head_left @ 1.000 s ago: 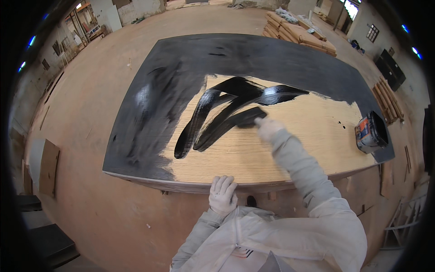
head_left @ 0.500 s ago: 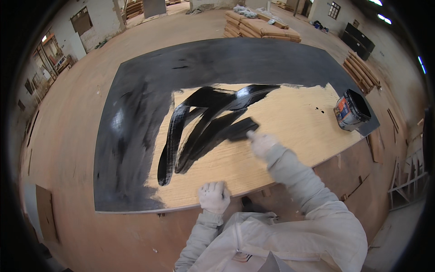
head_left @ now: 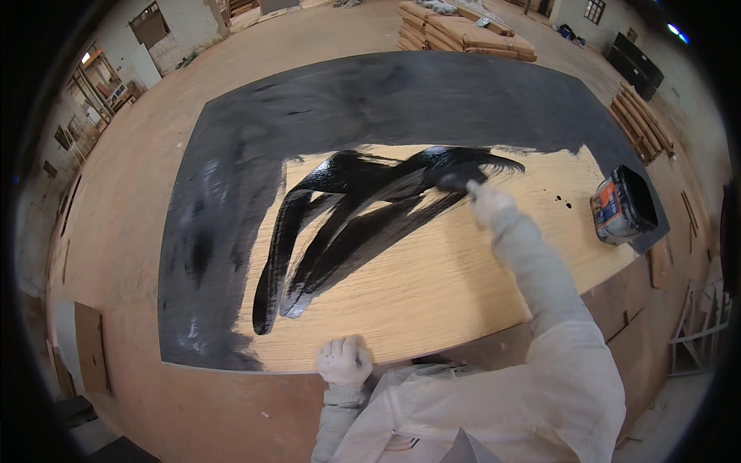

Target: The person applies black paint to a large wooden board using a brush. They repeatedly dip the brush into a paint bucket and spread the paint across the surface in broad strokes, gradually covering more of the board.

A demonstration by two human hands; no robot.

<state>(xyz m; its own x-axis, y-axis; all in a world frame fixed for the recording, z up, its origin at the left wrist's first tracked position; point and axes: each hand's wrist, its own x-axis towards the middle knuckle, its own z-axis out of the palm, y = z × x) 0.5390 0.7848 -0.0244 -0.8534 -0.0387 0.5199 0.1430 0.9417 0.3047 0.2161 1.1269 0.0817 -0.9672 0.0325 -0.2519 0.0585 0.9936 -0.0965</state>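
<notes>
A large wooden board (head_left: 417,278) lies before me, its pale wood grain partly covered with black paint (head_left: 347,239) in wet, glossy strokes. My right hand (head_left: 492,202), in a white glove, is closed round the handle of a wide paintbrush (head_left: 457,179). The black brush head is pressed on the board at the upper right end of the strokes, blurred by motion. My left hand (head_left: 344,361), also gloved, rests as a fist on the board's near edge, with nothing visible in it. A paint bucket (head_left: 621,207), black inside, stands on the board's right side.
Dull dark paint (head_left: 208,255) covers the board's left and far parts. Black drips (head_left: 563,202) lie left of the bucket. Beyond the board sit a stack of wrapped panels (head_left: 471,35) and a bundle of long brown pieces (head_left: 642,123). A metal frame (head_left: 698,332) stands at right.
My right hand has pushed the brush away from me and to the right, leaving a longer streaked black stroke. My left hand stays at the near edge. The whole view has shifted slightly.
</notes>
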